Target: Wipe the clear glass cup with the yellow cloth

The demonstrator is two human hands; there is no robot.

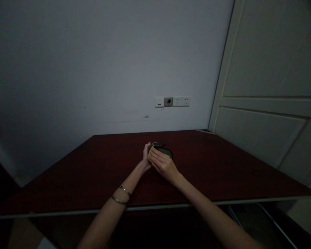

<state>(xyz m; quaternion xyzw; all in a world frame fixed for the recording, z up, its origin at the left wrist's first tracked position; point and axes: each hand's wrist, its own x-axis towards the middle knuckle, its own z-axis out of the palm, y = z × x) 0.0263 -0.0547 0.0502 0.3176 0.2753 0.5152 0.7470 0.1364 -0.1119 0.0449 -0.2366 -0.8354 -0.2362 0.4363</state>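
Observation:
My left hand (146, 159) is wrapped round the left side of a dark object (166, 151) with a shiny metal-looking ring, a greyish face and a black curved edge. What kind of object it is, I cannot make out. My right hand (165, 165) presses a yellow cloth or sponge (151, 150) against the object's near side, fingers close together over it. Both hands meet above the middle of the dark red tabletop (114, 166). My palms and fingers hide much of the object and most of the yellow piece.
A pale wall with a row of sockets and switches (172, 101) stands behind the table. At the right, a white panelled door (264, 86) rises beside the tabletop. The table's pale front edge (160, 206) runs beneath my forearms. The light is dim.

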